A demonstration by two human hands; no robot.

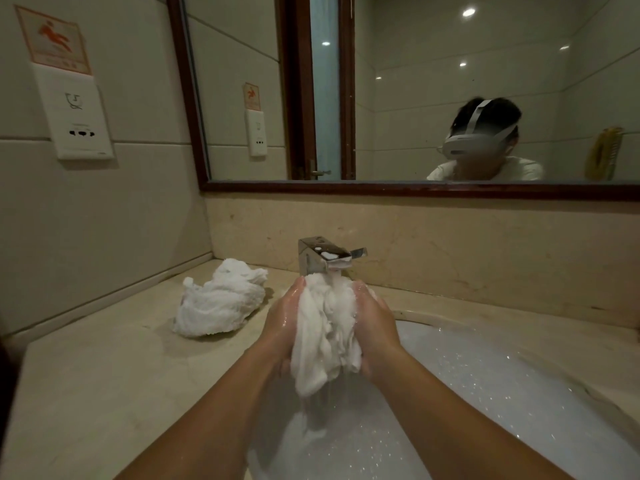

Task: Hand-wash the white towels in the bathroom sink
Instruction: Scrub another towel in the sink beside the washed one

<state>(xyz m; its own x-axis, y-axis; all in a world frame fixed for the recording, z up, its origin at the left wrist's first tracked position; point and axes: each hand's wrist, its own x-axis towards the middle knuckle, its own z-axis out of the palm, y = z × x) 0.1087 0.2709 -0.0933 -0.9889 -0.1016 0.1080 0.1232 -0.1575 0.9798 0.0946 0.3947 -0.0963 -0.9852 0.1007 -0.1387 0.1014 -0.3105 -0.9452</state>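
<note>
Both hands are gripping a wet towel (pixel 327 336) under the tap (pixel 320 256), the left hand (pixel 282 327) and right hand (pixel 375 327) curling round its sides as water is dripping into the sink (pixel 502 368). A second towel (pixel 220 299) is lying bunched on the counter (pixel 104 375), left of the sink.

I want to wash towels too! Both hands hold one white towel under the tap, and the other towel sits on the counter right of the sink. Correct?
No: the head view shows the other towel on the counter left of the sink. The left hand and right hand do hold one white towel under the tap.
</note>
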